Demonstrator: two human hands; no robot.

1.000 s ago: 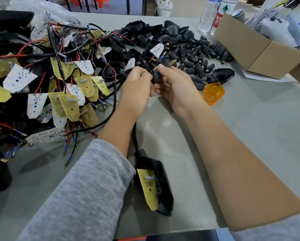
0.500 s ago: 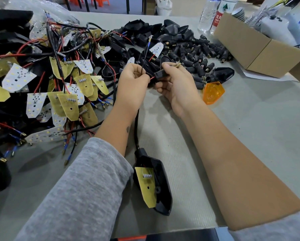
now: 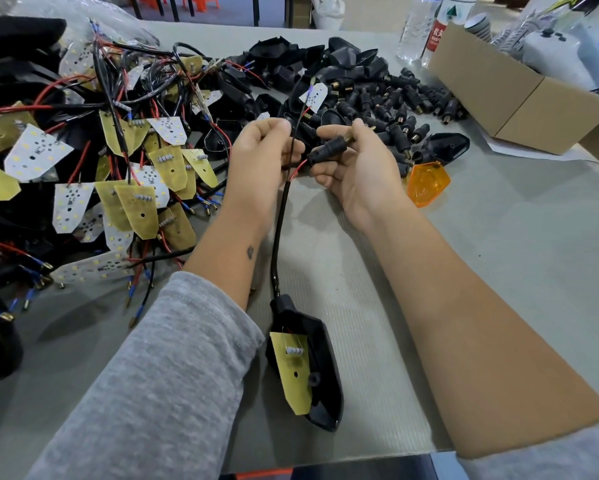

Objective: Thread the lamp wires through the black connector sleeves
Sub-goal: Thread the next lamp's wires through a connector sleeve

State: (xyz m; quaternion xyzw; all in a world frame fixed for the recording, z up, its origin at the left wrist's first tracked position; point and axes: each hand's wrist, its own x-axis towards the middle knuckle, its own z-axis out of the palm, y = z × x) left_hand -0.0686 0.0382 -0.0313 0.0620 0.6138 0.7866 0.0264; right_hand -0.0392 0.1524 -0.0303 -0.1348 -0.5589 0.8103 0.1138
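Observation:
My right hand [image 3: 355, 168] grips a black connector sleeve [image 3: 327, 150] with a brass threaded end, held level. A thin red wire [image 3: 298, 169] enters the sleeve's left end. My left hand [image 3: 261, 157] pinches the thin black wire [image 3: 293, 143], which stands up past the fingers. Both wires come out of a black cable [image 3: 279, 230] that runs down to a black lamp housing [image 3: 308, 365] with a yellow circuit board, lying on the table between my forearms.
A tangle of LED boards and red and black wires [image 3: 111, 161] fills the left. Loose black sleeves [image 3: 405, 109] and housings [image 3: 312, 60] lie behind my hands. An orange lens [image 3: 428, 183] sits right of my right hand, a cardboard box [image 3: 520, 98] and bottles [image 3: 419, 29] at far right.
My hands have drawn apart and come nearer to me. The red wire now shows entering the sleeve, and the black wire stands free above my left hand.

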